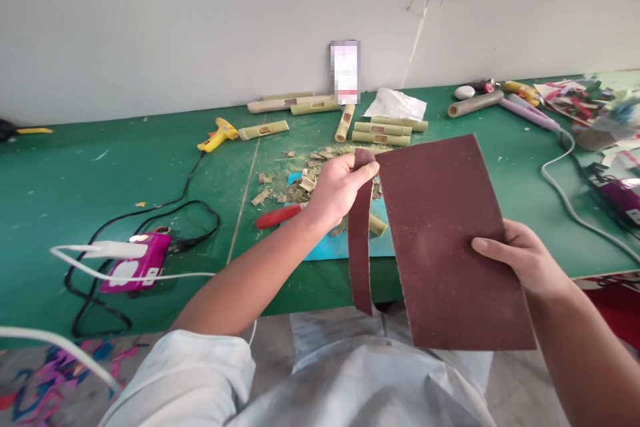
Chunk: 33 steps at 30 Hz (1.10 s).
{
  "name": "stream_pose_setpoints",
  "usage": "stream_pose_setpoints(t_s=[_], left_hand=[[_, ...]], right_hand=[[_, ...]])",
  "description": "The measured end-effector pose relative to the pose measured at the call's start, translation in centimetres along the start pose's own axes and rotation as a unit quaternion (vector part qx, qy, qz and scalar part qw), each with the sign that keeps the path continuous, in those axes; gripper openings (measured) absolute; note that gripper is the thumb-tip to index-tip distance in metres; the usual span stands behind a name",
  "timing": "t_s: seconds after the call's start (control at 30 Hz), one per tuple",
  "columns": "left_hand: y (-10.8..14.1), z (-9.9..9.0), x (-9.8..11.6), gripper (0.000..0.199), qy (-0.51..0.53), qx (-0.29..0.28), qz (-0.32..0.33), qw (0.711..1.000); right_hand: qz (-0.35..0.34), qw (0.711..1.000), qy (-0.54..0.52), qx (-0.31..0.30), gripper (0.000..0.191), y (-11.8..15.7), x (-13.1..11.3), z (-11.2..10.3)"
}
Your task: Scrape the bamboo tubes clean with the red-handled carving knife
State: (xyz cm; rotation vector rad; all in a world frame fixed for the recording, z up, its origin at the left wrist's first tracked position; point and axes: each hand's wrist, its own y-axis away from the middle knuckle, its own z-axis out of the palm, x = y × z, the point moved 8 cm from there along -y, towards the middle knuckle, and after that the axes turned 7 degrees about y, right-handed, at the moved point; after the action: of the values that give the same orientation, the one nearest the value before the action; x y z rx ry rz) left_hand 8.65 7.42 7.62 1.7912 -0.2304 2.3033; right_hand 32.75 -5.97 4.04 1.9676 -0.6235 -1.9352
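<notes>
My left hand (340, 187) pinches the top of a narrow brown strip of sandpaper (360, 253), which hangs down with a ragged right edge. In my right hand (525, 257) is a large brown sheet of sandpaper (445, 247), gripped at its right edge with the thumb on the face. The sheet's left edge is rough, and a gap separates it from the strip below my left fingers. Behind them, bamboo chips (305, 183) and a piece of bamboo (377, 225) lie about a blue mat (325, 250). A red handle (277, 215) shows beside my left forearm.
Notched bamboo tubes (383, 138) lie toward the wall, near a phone (345, 72) propped upright. A yellow glue gun (219, 135) and a purple power strip (140, 260) with loose cables occupy the left. On the right are a corded lilac tool (530, 112) and piled scraps (575, 103).
</notes>
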Motion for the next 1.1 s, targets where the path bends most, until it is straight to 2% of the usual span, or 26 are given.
stream_pose_setpoints(t_s=[0.2, 0.33, 0.5, 0.57, 0.63, 0.77, 0.87, 0.93, 1.0, 1.03, 1.07, 1.1], left_hand=[[0.1, 0.5, -0.2, 0.017, 0.018, -0.036, -0.038, 0.998], [-0.2, 0.1, -0.2, 0.014, 0.036, -0.026, -0.063, 0.997], [-0.8, -1.8, 1.0, 0.016, 0.051, 0.044, -0.026, 0.997], [-0.9, -2.3, 1.5, 0.017, 0.061, 0.063, 0.0, 0.996], [-0.9, -2.5, 1.7, 0.018, 0.067, 0.077, 0.022, 0.995], [-0.8, -2.4, 1.8, 0.02, 0.082, 0.082, 0.044, 0.992], [-0.7, -2.4, 2.2, 0.02, 0.079, 0.086, 0.052, 0.992], [-0.7, -2.7, 2.8, 0.021, 0.074, 0.096, 0.067, 0.99], [-0.8, -3.3, 3.5, 0.022, 0.077, 0.114, 0.087, 0.987], [-0.9, -3.8, 3.9, 0.023, 0.084, 0.128, 0.098, 0.983], [-1.1, -4.5, 4.2, 0.024, 0.092, 0.145, 0.109, 0.979], [-1.2, -5.3, 4.5, 0.024, 0.099, 0.164, 0.123, 0.974]], right_hand=[[0.018, 1.0, -0.002, 0.023, 0.025, 0.8, -0.7, -0.2], [0.035, 0.999, -0.006, 0.035, 0.035, 0.6, -0.3, -1.4], [-0.025, 0.983, -0.048, 0.174, 0.035, 0.3, -1.0, -5.6], [-0.028, 0.974, -0.066, 0.213, 0.035, -0.6, -1.1, -7.0], [-0.042, 0.971, -0.06, 0.227, 0.031, -2.2, -1.6, -8.3], [-0.032, 0.968, 0.006, 0.249, 0.02, -6.3, -2.6, -11.4], [-0.01, 0.967, 0.049, 0.25, 0.024, -8.9, -3.5, -13.6], [-0.019, 0.948, 0.091, 0.305, 0.034, -9.4, -4.7, -15.2], [-0.058, 0.911, 0.136, 0.384, 0.061, -8.8, -6.2, -15.6], [-0.097, 0.883, 0.163, 0.429, 0.075, -7.9, -7.2, -15.1], [-0.173, 0.847, 0.221, 0.452, 0.078, -6.9, -8.7, -13.4], [-0.234, 0.846, 0.249, 0.41, 0.069, -6.7, -9.5, -10.6]])
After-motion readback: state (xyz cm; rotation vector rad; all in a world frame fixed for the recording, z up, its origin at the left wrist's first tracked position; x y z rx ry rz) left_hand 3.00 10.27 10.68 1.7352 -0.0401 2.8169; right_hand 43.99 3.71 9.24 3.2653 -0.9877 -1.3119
